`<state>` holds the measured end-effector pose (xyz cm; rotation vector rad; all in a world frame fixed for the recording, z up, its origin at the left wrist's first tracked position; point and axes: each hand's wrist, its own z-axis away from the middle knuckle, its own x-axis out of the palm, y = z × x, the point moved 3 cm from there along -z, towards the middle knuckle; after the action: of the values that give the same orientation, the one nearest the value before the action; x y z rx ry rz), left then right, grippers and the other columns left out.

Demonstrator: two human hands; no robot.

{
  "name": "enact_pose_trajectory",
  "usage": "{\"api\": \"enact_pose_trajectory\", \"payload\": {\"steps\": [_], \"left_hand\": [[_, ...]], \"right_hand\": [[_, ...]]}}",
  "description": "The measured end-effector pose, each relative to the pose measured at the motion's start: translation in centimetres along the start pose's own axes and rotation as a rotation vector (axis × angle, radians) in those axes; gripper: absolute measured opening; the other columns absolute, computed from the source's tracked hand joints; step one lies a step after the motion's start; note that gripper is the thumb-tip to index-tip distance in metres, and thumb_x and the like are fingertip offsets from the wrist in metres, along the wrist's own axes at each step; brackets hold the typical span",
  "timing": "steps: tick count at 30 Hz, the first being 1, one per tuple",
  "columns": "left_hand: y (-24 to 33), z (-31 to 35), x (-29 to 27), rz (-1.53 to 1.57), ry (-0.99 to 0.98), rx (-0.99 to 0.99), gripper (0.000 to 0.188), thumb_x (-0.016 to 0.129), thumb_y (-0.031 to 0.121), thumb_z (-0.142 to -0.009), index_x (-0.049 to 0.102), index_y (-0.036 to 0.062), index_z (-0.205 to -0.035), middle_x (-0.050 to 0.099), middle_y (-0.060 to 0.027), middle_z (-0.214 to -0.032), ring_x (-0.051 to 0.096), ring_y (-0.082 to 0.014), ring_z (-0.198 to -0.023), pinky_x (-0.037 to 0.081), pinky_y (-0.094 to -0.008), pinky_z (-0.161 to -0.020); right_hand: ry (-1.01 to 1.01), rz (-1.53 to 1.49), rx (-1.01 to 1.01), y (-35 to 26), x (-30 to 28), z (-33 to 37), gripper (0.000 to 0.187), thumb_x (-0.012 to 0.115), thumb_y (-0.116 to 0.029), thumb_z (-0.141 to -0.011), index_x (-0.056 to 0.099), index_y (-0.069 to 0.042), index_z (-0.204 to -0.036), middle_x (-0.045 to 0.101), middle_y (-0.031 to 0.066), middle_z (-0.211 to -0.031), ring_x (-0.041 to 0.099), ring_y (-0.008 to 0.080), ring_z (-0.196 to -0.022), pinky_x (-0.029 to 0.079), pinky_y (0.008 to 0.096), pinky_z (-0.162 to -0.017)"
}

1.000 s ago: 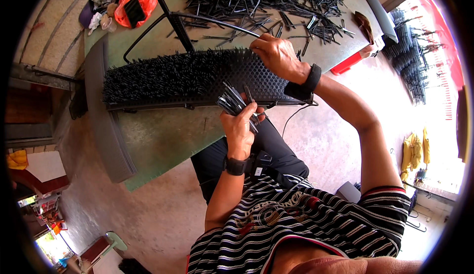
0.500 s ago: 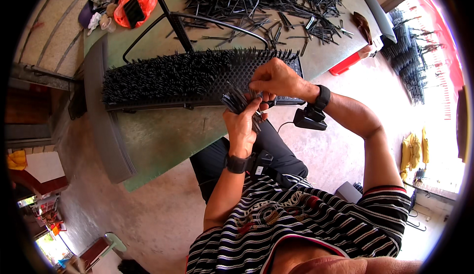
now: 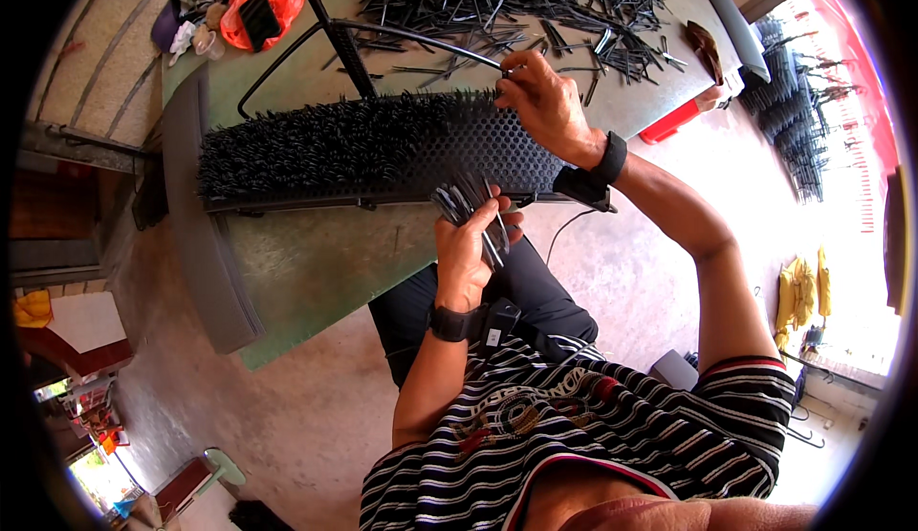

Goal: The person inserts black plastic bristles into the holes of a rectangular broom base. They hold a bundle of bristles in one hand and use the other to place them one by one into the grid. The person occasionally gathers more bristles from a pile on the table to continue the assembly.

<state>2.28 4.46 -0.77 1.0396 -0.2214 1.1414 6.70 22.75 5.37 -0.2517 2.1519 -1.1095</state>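
A long black panel full of holes lies across the table near its front edge. Dense black bristle-like strips stand up from its left and middle part; the holes at its right end are bare. Below the panel's front edge, my left hand is closed around a loose bundle of thin black strips. My right hand is over the panel's far edge, fingers pinched beside the last strips. Whatever sits between those fingertips is too small or hidden to make out.
A heap of loose black strips covers the back of the table. A black metal frame rises behind the panel. At the far left are an orange plastic bag and a dark phone. Something red stands by the right edge.
My right hand has left the bundle in my left hand and moved away from me to the panel's far edge. My left hand stays nearly in place with the strips.
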Motion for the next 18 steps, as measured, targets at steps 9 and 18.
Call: {"api": "enact_pose_trajectory", "payload": {"steps": [9, 18], "left_hand": [[0.1, 0.2, -0.3, -0.097, 0.0, 0.03, 0.021, 0.063, 0.01, -0.084, 0.062, -0.0003, -0.102, 0.065, -0.0101, -0.077, 0.058, -0.0163, -0.052, 0.046, -0.0279, -0.045], [0.0, 0.1, 0.3, -0.092, -0.122, 0.032, 0.022, 0.064, 0.01, -0.084, 0.061, 0.0001, -0.104, 0.066, -0.0114, -0.079, 0.06, -0.0158, -0.055, 0.048, -0.0272, -0.047]], "right_hand": [[-0.156, 0.442, -0.379, -0.3, 1.0, -0.3, 0.006, 0.059, -0.006, -0.083, 0.06, -0.001, -0.087, 0.061, 0.0117, -0.074, 0.061, 0.029, -0.063, 0.048, 0.0337, -0.057], [-0.628, -0.188, 0.488, -0.9, 1.3, 1.8, 0.02, 0.064, -0.018, -0.085, 0.068, 0.001, -0.082, 0.063, 0.0027, -0.064, 0.051, 0.0049, -0.049, 0.039, 0.0197, -0.043]]}}
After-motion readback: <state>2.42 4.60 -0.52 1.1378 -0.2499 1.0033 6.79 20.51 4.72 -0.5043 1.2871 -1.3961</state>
